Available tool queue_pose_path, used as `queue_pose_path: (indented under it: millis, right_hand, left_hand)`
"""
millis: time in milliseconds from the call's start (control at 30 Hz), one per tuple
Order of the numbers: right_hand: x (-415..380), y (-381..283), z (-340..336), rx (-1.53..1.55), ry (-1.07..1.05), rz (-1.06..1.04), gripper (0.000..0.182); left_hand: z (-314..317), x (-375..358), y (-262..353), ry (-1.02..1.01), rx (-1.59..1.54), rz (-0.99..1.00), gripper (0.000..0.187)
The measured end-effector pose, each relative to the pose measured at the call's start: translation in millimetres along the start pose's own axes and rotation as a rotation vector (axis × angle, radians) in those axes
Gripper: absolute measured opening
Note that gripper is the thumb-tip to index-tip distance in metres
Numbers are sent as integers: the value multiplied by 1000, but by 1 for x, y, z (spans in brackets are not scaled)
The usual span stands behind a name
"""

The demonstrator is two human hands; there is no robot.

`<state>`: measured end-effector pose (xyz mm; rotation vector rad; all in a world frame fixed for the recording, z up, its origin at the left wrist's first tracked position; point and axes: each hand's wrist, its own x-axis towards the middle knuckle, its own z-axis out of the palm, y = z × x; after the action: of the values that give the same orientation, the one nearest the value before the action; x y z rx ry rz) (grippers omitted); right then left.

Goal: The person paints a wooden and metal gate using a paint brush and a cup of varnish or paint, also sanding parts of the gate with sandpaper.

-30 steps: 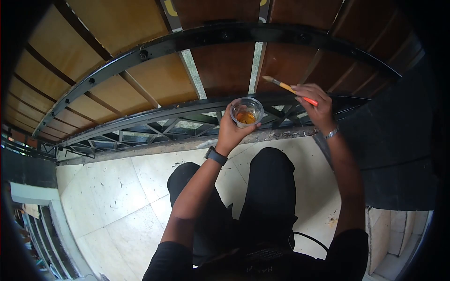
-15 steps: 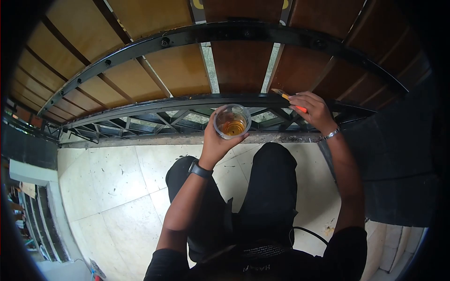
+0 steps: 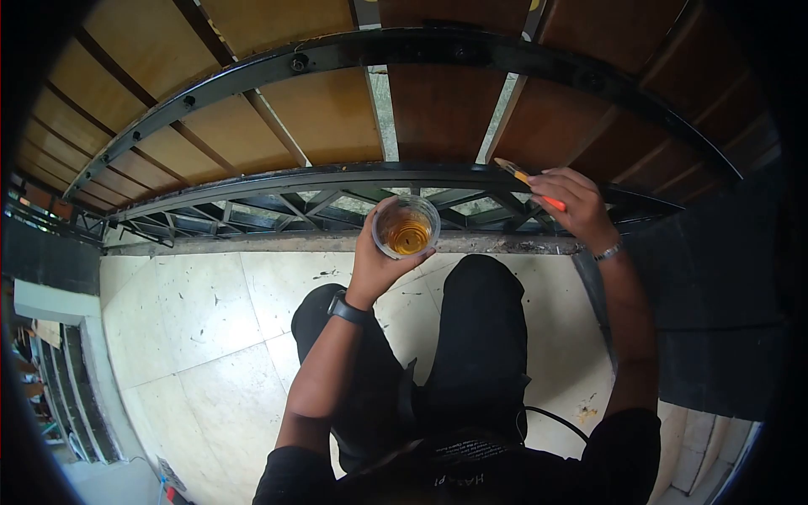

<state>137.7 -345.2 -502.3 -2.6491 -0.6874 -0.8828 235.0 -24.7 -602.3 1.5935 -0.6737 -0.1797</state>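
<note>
My left hand (image 3: 376, 257) holds a clear plastic cup (image 3: 406, 225) with amber liquid in it, raised in front of the black metal railing (image 3: 278, 181). My right hand (image 3: 572, 202) grips a small paintbrush (image 3: 526, 181) with an orange handle. The bristle tip points up and left and rests against the railing's lower bar, by the brown wooden panels (image 3: 438, 109). A dark watch sits on my left wrist and a bracelet on my right.
I stand on pale floor tiles (image 3: 210, 320) marked with small stains, my dark trousers below me. The railing's lattice runs left along the floor edge. A dark wall (image 3: 715, 278) closes the right side. A stairwell opening lies at the lower left.
The view has shifted, so the railing sits lower and the cup has drifted left. The brush has come down from the open air to the railing bar and stays there.
</note>
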Motion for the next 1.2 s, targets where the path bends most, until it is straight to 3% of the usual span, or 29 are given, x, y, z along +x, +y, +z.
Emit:
queue_pose_path:
  millis: [100,367,567,900,1000,1200]
  right_hand:
    - [6,14,14,8,-1,47,26]
    - [19,-12,-48,-184,254,-50,30]
    - [-8,1,-13,-146,-97,-10,24]
    - [7,-4,-63,-235,202,-92,32]
    - [-7,-5,-43,-114,-53,-33,25]
    - [-2,26,-11,-13,-147,119,24]
  left_hand:
    - [-2,0,1,-11,20,14,88]
    - [-5,0,-6,-15,3,-6,87]
    - [-5,3,-6,-20,-5,0,88]
    - [-2,0,-12,-63,-15,1,89]
    - [-4,0,-11,-60,-5,-12,89]
    - [-1,-1,-7,-80,-15,-16,89]
